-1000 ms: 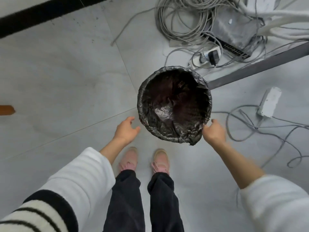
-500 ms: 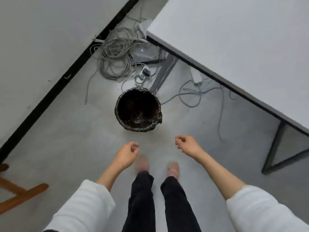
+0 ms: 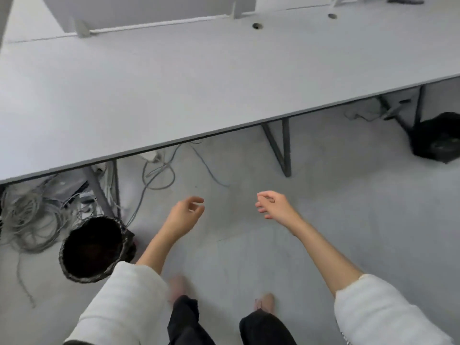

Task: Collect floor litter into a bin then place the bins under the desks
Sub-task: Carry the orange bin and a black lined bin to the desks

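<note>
Both hands loose, holding nothing; lined bin sits down-left of left hand, nearer than right hand.

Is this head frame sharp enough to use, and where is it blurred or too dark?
Head view: feet smeared by motion, hands fairly sharp; bin interior pure black, contents unreadable; desk edge bowed by the wide lens; light flat, no glare.

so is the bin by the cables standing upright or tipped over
Upright. The black-lined bin stands on the floor with its round mouth facing up toward the camera, next to the cable pile. Neither hand touches it.
</note>
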`<move>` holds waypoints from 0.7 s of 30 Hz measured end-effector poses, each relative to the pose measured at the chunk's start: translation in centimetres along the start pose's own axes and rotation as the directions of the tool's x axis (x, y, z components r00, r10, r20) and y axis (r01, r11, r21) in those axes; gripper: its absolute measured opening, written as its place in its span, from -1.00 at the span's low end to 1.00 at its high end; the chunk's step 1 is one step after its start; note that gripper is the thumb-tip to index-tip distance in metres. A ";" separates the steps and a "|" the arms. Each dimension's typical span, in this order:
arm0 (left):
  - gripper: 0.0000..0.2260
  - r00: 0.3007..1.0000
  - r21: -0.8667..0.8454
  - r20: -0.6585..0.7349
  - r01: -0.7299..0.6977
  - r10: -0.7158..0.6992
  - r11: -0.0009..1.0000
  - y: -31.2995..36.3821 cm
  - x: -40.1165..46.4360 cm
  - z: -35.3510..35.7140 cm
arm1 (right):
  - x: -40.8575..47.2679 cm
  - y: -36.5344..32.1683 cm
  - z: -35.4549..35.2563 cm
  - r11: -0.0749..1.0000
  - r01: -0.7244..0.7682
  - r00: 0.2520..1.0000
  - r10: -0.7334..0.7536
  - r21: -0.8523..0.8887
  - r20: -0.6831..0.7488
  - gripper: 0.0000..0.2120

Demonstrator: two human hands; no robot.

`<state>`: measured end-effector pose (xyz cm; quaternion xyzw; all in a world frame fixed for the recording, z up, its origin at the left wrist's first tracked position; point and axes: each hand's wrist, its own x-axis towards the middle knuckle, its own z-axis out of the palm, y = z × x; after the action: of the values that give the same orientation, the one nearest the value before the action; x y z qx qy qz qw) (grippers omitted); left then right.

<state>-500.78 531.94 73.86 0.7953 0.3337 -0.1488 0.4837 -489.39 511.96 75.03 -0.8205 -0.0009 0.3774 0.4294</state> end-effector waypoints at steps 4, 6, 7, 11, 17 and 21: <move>-0.78 0.981 0.056 0.113 -0.166 0.159 0.985 12.4 1.2 10.9 | -2.3 6.2 -13.9 0.993 -0.025 0.988 0.042 0.116 -0.145 -0.72; -0.78 0.963 0.078 0.178 -0.218 0.202 0.973 16.4 1.3 14.5 | -3.1 8.2 -18.6 0.989 -0.015 0.977 0.047 0.148 -0.210 -0.73; -0.78 0.945 0.103 0.240 -0.253 0.223 0.962 19.2 1.4 17.3 | -4.0 9.7 -21.9 0.983 -0.013 0.964 0.061 0.184 -0.258 -0.74; -0.78 0.877 0.185 0.393 -0.369 0.276 0.911 27.8 2.1 25.0 | -5.7 13.7 -32.1 0.959 0.015 0.921 0.096 0.282 -0.377 -0.75; -0.82 0.795 0.176 0.489 -0.494 0.360 0.851 41.7 7.0 36.7 | -4.8 18.5 -48.1 0.933 0.044 0.825 0.167 0.357 -0.539 -0.83; -0.79 0.716 0.166 0.574 -0.575 0.396 0.801 51.8 11.7 45.6 | -2.4 20.2 -59.1 0.919 0.045 0.764 0.222 0.393 -0.606 -0.73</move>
<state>-453.33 480.80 79.76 0.8555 -0.0618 -0.2745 0.4347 -460.98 456.83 82.70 -0.7979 0.2588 0.0881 0.5373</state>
